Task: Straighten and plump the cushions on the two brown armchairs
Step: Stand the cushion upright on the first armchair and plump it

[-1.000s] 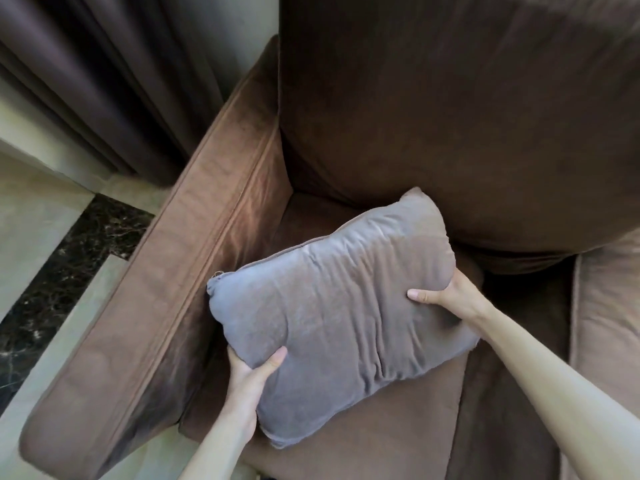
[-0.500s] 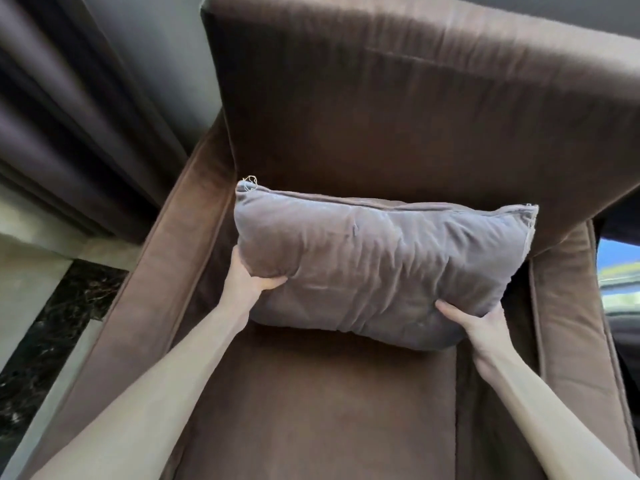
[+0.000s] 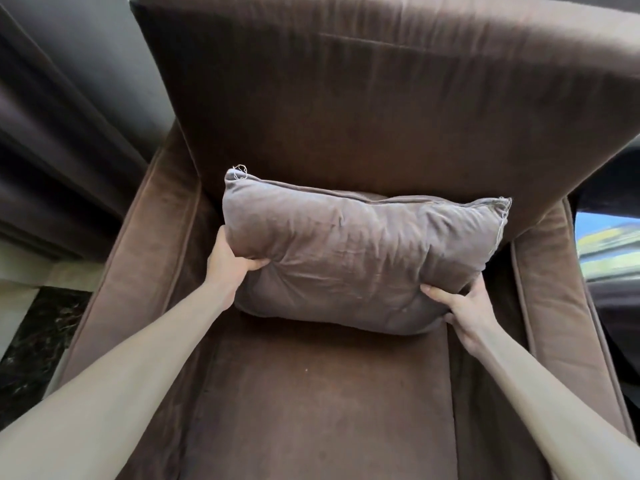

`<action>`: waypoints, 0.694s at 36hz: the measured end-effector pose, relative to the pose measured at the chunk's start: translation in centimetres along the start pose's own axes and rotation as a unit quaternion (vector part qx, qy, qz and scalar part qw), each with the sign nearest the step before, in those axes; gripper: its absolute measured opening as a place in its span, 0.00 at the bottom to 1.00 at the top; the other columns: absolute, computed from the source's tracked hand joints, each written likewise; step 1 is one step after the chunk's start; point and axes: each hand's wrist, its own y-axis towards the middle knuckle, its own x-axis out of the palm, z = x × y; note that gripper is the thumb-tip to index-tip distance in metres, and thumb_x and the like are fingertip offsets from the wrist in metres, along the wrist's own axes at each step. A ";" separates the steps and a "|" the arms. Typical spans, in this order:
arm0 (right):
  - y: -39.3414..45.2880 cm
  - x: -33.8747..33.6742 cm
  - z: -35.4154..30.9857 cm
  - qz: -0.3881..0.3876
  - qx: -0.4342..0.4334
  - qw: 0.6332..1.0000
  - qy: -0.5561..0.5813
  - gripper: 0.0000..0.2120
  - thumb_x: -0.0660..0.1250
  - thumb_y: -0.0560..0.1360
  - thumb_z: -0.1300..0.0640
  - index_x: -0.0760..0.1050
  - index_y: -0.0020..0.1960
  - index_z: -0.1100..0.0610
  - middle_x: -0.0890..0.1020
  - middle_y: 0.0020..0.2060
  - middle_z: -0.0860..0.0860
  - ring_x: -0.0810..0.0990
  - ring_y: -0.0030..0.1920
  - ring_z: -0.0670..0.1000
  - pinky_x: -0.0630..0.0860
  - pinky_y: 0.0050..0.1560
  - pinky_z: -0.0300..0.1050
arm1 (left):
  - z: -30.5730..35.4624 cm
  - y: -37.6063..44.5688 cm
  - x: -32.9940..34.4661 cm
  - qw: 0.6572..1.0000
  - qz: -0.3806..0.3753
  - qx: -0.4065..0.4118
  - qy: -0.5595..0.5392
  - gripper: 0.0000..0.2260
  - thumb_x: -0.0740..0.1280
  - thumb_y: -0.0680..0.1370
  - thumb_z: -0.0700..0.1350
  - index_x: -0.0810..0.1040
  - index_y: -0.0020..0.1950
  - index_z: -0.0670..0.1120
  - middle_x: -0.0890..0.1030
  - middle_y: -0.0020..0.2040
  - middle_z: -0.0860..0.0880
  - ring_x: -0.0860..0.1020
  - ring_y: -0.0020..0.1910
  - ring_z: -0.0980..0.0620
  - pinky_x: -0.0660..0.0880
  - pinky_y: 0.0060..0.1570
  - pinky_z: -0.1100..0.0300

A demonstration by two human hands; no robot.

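A grey-brown velvet cushion (image 3: 360, 251) stands lengthwise on the seat of a brown armchair (image 3: 363, 109), leaning against its tall back cushion. My left hand (image 3: 230, 261) grips the cushion's lower left side, thumb pressed into the front. My right hand (image 3: 464, 306) grips its lower right corner, fingers dug into the fabric. Loose threads stick out at both upper corners. The seat cushion (image 3: 322, 403) in front is bare. Only one armchair is in view.
Dark curtains (image 3: 52, 140) hang at the left beside the left armrest (image 3: 138, 271). Pale floor with a black marble strip (image 3: 34, 344) lies below them. Past the right armrest (image 3: 554, 306) a dark shape and a bright blurred patch show.
The cushion went from tilted over the seat to upright against the back cushion. Both hands shifted to its lower sides and now squeeze inward. The view rose to face the chair squarely.
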 end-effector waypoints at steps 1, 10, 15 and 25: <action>0.0 0.1 0.5 0.010 -0.001 1.000 0.008 0.43 0.87 0.50 0.57 0.75 0.61 0.39 0.84 0.60 0.44 0.82 0.63 0.53 0.76 0.66 0.66 | -0.1 -0.1 -0.1 1.000 0.004 0.003 0.005 0.37 0.79 0.64 0.30 0.71 0.57 0.66 0.80 0.61 0.54 0.79 0.58 0.53 0.75 0.66 0.45; 1.7 2.4 0.1 0.203 0.059 0.975 -0.073 0.53 0.87 0.52 0.58 0.64 0.70 0.55 0.71 0.68 0.58 0.76 0.64 0.56 0.75 0.68 0.54 | 1.7 0.5 0.7 0.980 0.071 -0.070 0.172 0.40 0.81 0.66 0.37 0.62 0.70 0.47 0.65 0.71 0.42 0.71 0.66 0.41 0.70 0.65 0.49; -0.8 4.1 -5.5 0.295 -0.186 0.898 -0.270 0.38 0.71 0.61 0.71 0.67 0.70 0.62 0.68 0.67 0.63 0.66 0.68 0.63 0.63 0.72 0.53 | 5.3 -0.3 0.8 0.969 0.114 0.015 0.219 0.35 0.68 0.68 0.29 0.60 0.71 0.46 0.58 0.70 0.41 0.61 0.68 0.43 0.68 0.60 0.58; 0.5 13.0 -14.8 -0.192 -0.200 0.740 -0.613 0.65 0.79 0.51 0.28 0.58 0.79 0.53 0.72 0.74 0.52 0.70 0.73 0.56 0.68 0.72 0.61 | 15.3 -0.6 6.8 0.716 -0.263 0.325 0.559 0.45 0.77 0.64 0.64 0.63 0.76 0.53 0.66 0.76 0.53 0.65 0.74 0.52 0.70 0.67 0.48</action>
